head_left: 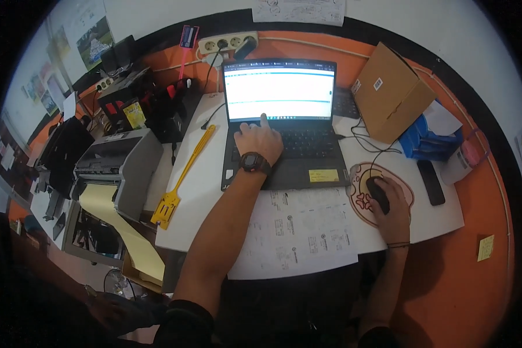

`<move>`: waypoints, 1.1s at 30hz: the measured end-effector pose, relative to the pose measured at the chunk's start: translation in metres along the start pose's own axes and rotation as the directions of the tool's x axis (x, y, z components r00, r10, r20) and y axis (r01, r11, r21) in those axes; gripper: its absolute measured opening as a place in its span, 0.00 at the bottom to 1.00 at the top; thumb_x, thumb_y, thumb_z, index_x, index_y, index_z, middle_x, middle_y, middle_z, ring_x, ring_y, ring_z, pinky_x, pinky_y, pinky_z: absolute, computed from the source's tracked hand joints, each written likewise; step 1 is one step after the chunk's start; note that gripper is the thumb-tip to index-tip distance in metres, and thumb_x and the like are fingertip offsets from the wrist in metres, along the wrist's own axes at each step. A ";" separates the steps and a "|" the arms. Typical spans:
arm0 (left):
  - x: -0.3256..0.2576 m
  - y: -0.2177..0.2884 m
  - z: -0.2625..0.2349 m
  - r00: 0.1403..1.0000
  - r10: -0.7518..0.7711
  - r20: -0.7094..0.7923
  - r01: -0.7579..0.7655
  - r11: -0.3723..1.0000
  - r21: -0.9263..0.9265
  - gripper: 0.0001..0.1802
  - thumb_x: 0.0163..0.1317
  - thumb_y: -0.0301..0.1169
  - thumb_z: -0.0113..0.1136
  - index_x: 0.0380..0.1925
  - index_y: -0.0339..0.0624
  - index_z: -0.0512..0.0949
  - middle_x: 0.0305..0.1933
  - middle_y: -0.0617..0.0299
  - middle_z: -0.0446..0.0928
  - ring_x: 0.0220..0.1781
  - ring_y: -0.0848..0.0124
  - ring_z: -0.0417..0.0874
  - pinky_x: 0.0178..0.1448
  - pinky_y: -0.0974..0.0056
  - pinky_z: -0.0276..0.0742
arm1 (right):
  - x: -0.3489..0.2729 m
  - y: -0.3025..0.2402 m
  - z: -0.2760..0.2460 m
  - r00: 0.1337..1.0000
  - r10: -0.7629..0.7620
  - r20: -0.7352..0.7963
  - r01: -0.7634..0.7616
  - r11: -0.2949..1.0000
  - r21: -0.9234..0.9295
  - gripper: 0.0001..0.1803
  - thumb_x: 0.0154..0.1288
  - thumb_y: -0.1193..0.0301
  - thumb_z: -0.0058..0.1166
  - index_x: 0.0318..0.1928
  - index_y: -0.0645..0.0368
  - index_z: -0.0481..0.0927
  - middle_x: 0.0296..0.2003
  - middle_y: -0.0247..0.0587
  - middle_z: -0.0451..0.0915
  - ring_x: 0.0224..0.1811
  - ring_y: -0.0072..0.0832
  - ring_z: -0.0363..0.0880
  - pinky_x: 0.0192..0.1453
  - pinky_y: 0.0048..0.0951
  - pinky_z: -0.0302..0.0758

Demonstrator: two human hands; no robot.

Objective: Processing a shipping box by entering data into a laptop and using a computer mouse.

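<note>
A laptop [316, 145] stands unfolded on the white desk, its screen lit with a mostly white window. My left hand [258, 143] is over the left part of its keyboard, with the index finger stretched up to the lower edge of the screen and the other fingers bent. A dark watch [254, 162] is on that wrist. My right hand [395, 209] rests around a black computer mouse [378, 195] on a pinkish paw-patterned mouse pad [361, 177]. Printed paper [296, 243] lies in front of the laptop, partly under my left forearm.
Left of the laptop lie a yellow fly swatter [192, 156] and a grey printer [117, 153] trailing yellowish paper [133, 238]. A cardboard box [388, 95], blue holder [426, 136], black phone [431, 182] and bottle [461, 163] stand or lie at right. Another person's limb [113, 310] shows dimly lower left.
</note>
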State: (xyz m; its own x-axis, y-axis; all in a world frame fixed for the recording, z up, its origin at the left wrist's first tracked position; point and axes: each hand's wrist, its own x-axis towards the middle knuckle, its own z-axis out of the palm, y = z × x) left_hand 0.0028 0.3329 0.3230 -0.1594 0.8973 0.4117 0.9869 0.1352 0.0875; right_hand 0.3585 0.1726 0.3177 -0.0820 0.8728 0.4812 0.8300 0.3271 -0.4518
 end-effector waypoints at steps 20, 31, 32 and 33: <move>-0.001 0.002 0.006 0.999 0.005 -0.045 -0.005 1.000 0.005 0.30 0.77 0.45 0.60 0.74 0.45 0.82 0.53 0.48 0.92 0.66 0.50 0.83 0.63 0.39 0.78 | -0.004 0.005 0.000 0.999 0.050 -0.004 -0.050 0.998 -0.036 0.27 0.72 0.72 0.72 0.70 0.54 0.86 0.73 0.49 0.81 0.75 0.51 0.82 0.79 0.46 0.79; -0.006 0.002 -0.004 0.992 -0.080 0.100 0.086 0.995 -0.058 0.35 0.81 0.46 0.56 0.84 0.49 0.75 0.68 0.45 0.86 0.79 0.48 0.74 0.74 0.21 0.71 | -0.006 0.010 0.005 0.997 0.041 -0.059 -0.045 0.998 -0.053 0.26 0.69 0.74 0.72 0.67 0.53 0.87 0.72 0.50 0.81 0.72 0.51 0.84 0.76 0.46 0.83; -0.005 0.002 -0.005 0.991 -0.084 0.109 0.090 0.994 -0.055 0.35 0.81 0.46 0.56 0.84 0.49 0.75 0.68 0.45 0.86 0.79 0.48 0.74 0.74 0.21 0.71 | -0.007 0.010 0.005 0.997 0.028 -0.067 -0.032 0.998 -0.061 0.26 0.69 0.74 0.71 0.67 0.53 0.87 0.72 0.50 0.82 0.71 0.51 0.84 0.75 0.46 0.84; -0.004 0.001 -0.007 0.991 -0.075 0.113 0.081 0.995 -0.051 0.34 0.81 0.46 0.55 0.84 0.50 0.75 0.68 0.45 0.86 0.79 0.48 0.74 0.74 0.21 0.71 | -0.007 0.009 0.005 0.998 0.031 -0.056 -0.035 0.998 -0.058 0.26 0.69 0.74 0.71 0.67 0.53 0.87 0.72 0.50 0.82 0.71 0.51 0.84 0.75 0.46 0.84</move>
State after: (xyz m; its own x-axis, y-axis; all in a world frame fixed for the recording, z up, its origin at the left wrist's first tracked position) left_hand 0.0042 0.3268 0.3275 -0.2297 0.9264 0.2984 0.9682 0.1864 0.1666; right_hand 0.3641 0.1715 0.3071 -0.0247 0.8607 0.5084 0.8631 0.2750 -0.4236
